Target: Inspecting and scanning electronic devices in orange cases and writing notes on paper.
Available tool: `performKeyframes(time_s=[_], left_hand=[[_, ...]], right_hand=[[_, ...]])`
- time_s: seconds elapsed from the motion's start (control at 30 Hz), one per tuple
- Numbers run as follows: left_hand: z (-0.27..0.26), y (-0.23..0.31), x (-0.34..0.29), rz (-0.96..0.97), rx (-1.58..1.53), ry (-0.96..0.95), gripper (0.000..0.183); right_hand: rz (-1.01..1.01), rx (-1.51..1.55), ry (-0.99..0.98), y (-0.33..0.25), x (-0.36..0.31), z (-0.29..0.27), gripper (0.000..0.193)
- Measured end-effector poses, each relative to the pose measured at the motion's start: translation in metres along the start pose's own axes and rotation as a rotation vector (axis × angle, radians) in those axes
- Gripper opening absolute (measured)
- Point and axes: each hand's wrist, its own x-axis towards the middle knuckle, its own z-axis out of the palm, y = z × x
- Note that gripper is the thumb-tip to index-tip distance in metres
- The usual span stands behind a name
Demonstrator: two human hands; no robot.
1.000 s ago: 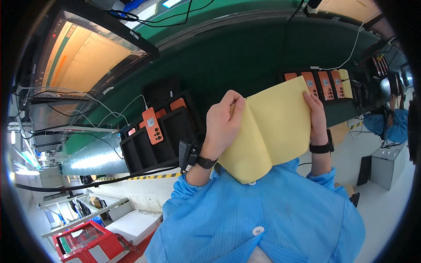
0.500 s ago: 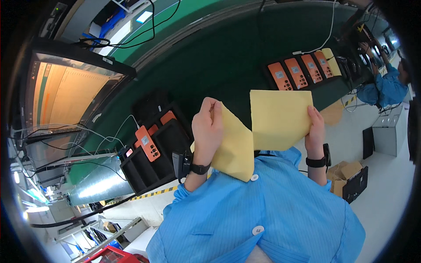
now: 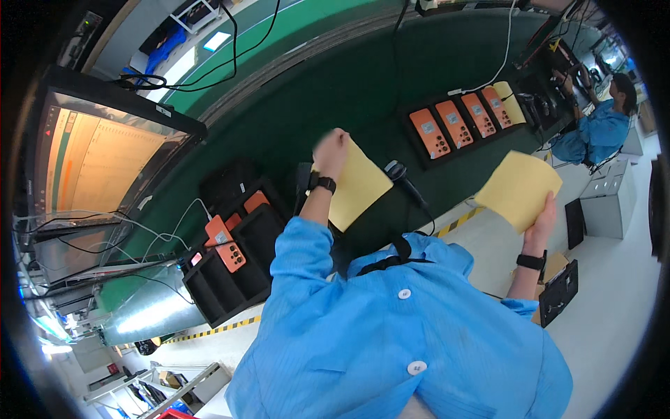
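My left hand (image 3: pixel 331 155), partly smeared by motion, is closed on the upper left edge of a yellow paper sheet (image 3: pixel 359 183) over the dark green bench. My right hand (image 3: pixel 541 225) grips a second yellow paper sheet (image 3: pixel 518 187) by its lower right corner, out past the bench's front edge. The two sheets are well apart. Between them a black handheld scanner (image 3: pixel 410 187) lies on the bench with its cable trailing toward me.
A black tray with several orange phones (image 3: pixel 429 134) sits at the far right, a yellow sheet (image 3: pixel 509 103) at its end. On the left stand a compartmented black tray (image 3: pixel 227 290), an orange phone (image 3: pixel 225 244) with a white cable, and a monitor (image 3: pixel 105 160). A co-worker (image 3: pixel 597 129) sits at right.
My hands have moved apart, the left one slightly up with its sheet, the right one out to the right and down with the other. The scanner has come into view between them.
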Motion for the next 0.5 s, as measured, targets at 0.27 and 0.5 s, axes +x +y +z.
performKeyframes(time_s=[0.27, 0.5], left_hand=[[0.056, 0.014, -0.030, 0.284, -0.387, 0.188, 0.042], [0.104, -0.060, -0.181, 0.138, 0.114, -0.132, 0.036]], right_hand=[[0.188, -0.152, -0.382, 0.026, -0.059, 0.082, 0.032], [0.470, -0.077, -1.269, 0.072, -0.124, 0.180, 0.024]])
